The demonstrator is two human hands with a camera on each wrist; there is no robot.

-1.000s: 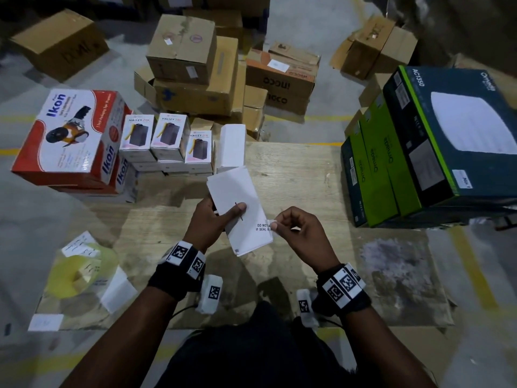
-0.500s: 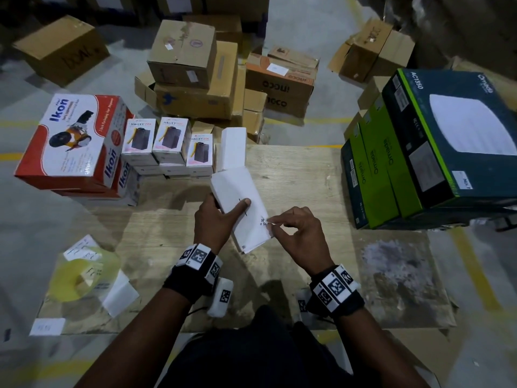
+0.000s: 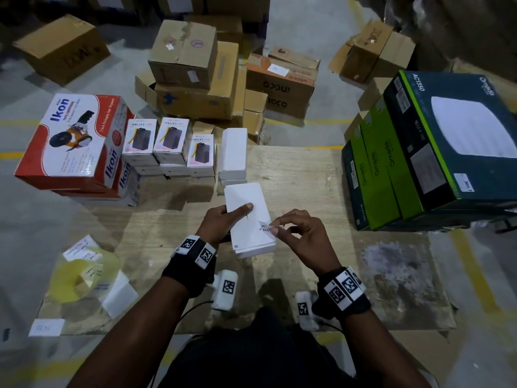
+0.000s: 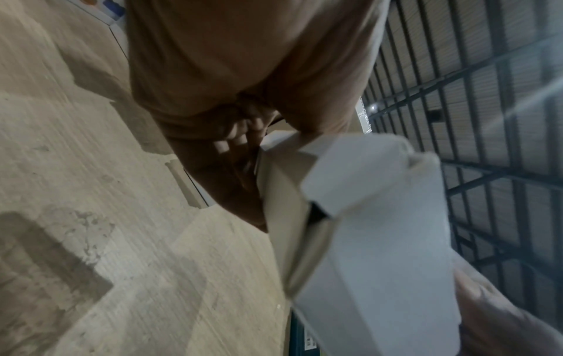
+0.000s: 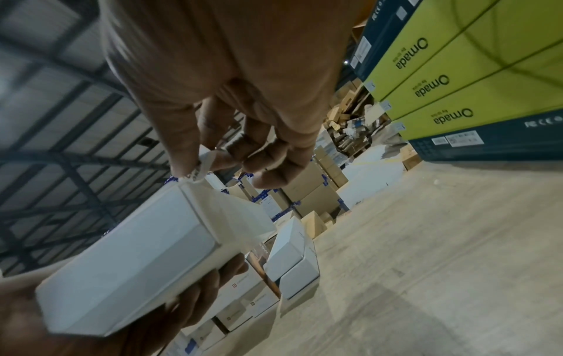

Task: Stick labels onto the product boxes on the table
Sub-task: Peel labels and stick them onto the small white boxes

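Observation:
My left hand point(image 3: 223, 219) grips a plain white product box point(image 3: 249, 219) above the middle of the wooden table point(image 3: 307, 177), thumb across its top face. The same white box point(image 4: 381, 240) fills the left wrist view and the white box point(image 5: 131, 262) shows low in the right wrist view. My right hand point(image 3: 293, 231) pinches a small seal label point(image 3: 265, 226) with printed text at the box's right edge; part of the label lies on the top face. In the right wrist view thumb and forefinger pinch the label point(image 5: 201, 168) at the box corner.
Stacked Halley boxes point(image 3: 170, 141) and white boxes point(image 3: 233, 152) stand at the table's far side, red Ikon boxes point(image 3: 70, 141) at the far left, green Omada boxes point(image 3: 419, 152) on the right. A yellow label roll point(image 3: 81, 275) with loose labels lies at the near left. Cardboard cartons point(image 3: 190, 74) crowd the floor behind.
My right hand moved in from beside the box to its right edge and brought the seal label onto the box. The left hand kept hold of the box, tilting it slightly.

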